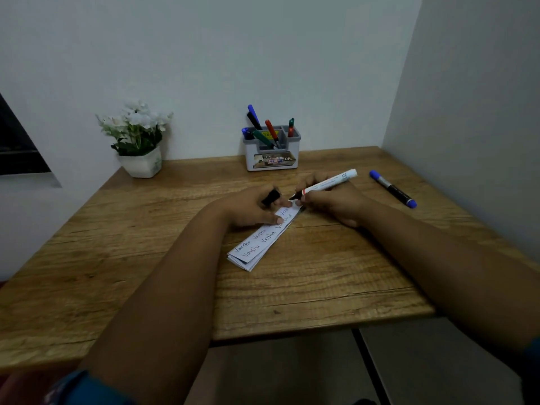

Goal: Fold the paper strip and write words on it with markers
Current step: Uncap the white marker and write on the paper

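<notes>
- Wooden table: one; it bears everything listed below.
- Paper strip: one, folded in layers, lying slantwise at the table's middle; two rows of handwritten words already on it.
- Left hand: fingertips press the strip's far part flat; a black marker cap is held in its curled fingers.
- Right hand: grasps one white marker, uncapped, tip at the strip's far end.
- Step in hand, as judged: writing the next word. Best done by keeping the left hand firm so the layers do not slide, with light strokes kept inside the narrow edge.
- Blue-capped marker: one, lying loose to the right, well apart.
- Grey holder: one, with about six markers standing in it.
- Potted white flowers: one, far left.
</notes>
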